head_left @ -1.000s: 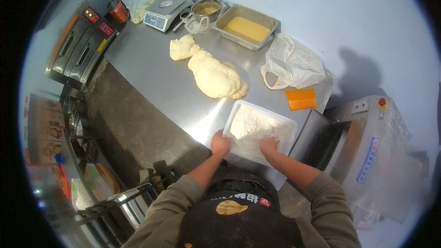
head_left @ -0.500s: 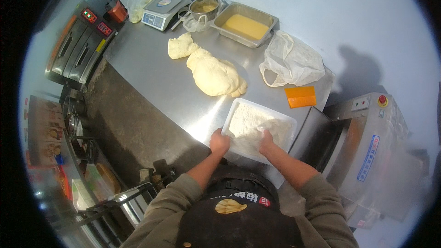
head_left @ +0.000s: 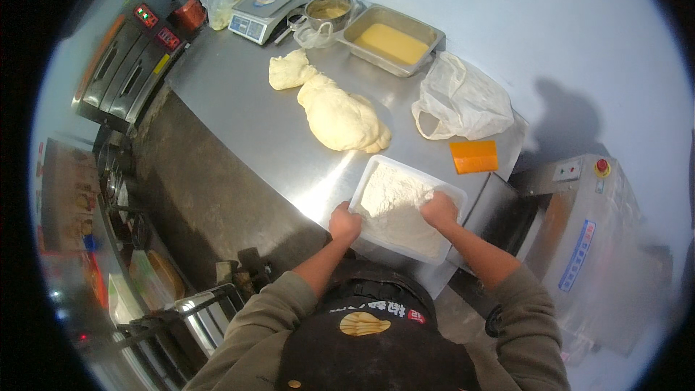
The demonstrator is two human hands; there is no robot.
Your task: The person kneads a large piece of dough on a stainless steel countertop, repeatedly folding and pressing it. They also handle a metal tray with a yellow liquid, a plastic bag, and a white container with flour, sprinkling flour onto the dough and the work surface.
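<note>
The right hand [head_left: 440, 211] has shifted up and rightward over flour [head_left: 391, 190] in the white tub [head_left: 460, 194], right of the frame's centre, its grip unclear, while the left hand [head_left: 345, 222] clasps the tub's left rim, seemingly steadying it.

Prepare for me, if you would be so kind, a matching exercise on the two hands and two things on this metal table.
1. Left hand
2. Right hand
3. Flat scraper-like piece
4. Dough

A. Bright orange
B. Over the flour
C. Pale yellow, lumpy
D. At the left edge of the white tray

Pairs: 1-D, 2-B, 3-A, 4-C
</note>
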